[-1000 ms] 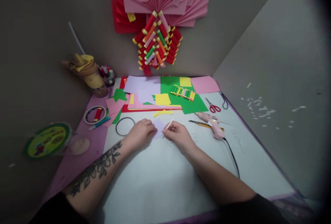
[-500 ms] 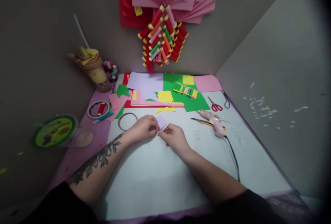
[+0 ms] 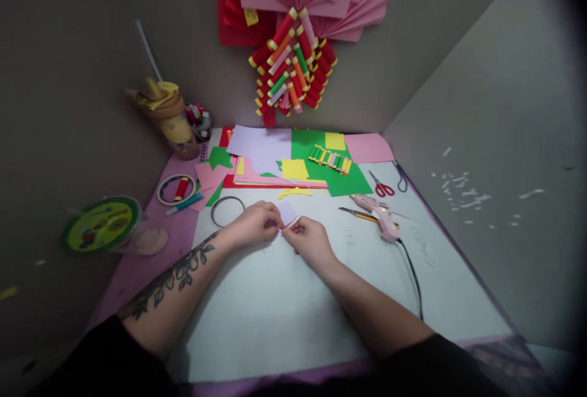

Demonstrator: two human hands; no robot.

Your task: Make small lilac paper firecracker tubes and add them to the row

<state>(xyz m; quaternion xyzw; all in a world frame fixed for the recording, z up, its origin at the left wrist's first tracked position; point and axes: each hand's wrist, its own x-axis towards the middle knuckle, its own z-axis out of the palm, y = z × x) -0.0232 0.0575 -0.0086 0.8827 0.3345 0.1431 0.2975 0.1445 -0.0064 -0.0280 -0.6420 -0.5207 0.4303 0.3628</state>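
Note:
Between my two hands, a small lavender piece of paper is held just above the white table sheet. My left hand pinches its left edge, with the fingertips bent inward. On the other side, my right hand grips the lower right edge, thumb and forefinger pressed together. A pale strip shows along that edge, perhaps a fold; I cannot make it out. Left of my left hand lies a dark ring, a roll of tape by its look. Thin yellow paper strips lie just beyond the paper.
A pink glue gun with a black cord, a craft knife and red-handled scissors lie to the right. Coloured paper sheets and a row of small paper rolls are at the back. A drink cup stands back left.
The whole view has shifted slightly. Both hands keep their pinch on the lavender paper, with hardly any movement of the fingers.

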